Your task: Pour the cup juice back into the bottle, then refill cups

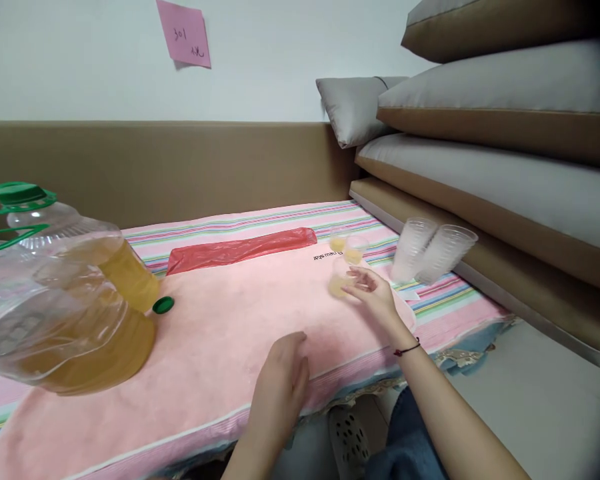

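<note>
My right hand (371, 288) has its thumb and fingertips closed on the side of a clear plastic cup (338, 285) holding a little pale yellow liquid. The cup is upright, over the pink towel (220, 333). Just behind it are two more clear cups, a left one (337, 243) and a right one (354, 252), each with yellow liquid inside. Nearer to me, my left hand (283, 370) hovers over the towel's front part, fingers loosely bent, thumb apart, nothing seen in it.
Two large jugs of yellow liquid, a front one (90, 347) and a rear one (130, 267), stand at left beside a green cap (163, 305). A red plastic bag (240, 250) lies behind the towel. Stacked cups (445, 253) stand at right before piled cushions (505, 167).
</note>
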`<state>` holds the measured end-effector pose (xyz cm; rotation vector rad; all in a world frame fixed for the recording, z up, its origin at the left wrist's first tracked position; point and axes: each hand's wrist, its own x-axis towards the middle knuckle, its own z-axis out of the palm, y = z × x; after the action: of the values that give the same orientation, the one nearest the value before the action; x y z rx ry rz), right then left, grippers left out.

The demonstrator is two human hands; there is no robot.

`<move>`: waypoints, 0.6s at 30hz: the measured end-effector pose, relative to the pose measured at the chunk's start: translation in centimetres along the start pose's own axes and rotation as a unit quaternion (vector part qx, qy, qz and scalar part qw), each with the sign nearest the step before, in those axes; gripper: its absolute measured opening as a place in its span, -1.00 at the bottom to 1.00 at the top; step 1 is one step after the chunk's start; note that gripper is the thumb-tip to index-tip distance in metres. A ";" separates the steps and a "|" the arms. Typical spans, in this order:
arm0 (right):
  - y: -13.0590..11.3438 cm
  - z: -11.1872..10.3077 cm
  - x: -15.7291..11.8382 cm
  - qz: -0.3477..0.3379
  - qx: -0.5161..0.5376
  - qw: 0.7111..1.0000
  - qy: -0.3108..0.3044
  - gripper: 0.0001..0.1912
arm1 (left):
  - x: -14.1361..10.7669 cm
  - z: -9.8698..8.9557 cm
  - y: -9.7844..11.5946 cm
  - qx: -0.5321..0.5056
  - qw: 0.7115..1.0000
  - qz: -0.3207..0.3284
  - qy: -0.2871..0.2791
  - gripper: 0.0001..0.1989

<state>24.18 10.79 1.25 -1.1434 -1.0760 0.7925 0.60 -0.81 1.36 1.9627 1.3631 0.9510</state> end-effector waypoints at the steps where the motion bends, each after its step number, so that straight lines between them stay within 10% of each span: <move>1: 0.4 -0.5 0.7 -0.006 0.006 1.000 0.027 -0.46 | -0.2 0.1 -0.1 0.026 0.999 0.018 -0.012 -0.69; 8: 4.0 -2.6 3.9 0.002 0.016 0.980 0.198 -0.35 | -1.5 1.0 -0.1 0.116 0.990 0.047 -0.060 -0.73; 18: 7.5 -2.9 5.7 0.001 -0.063 0.964 0.257 -0.25 | -2.7 1.8 -0.6 0.134 0.988 0.067 -0.049 -0.72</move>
<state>28.93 17.06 -4.72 -1.3630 -0.6942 0.3923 1.05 -3.29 -0.80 2.2940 1.3768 0.7501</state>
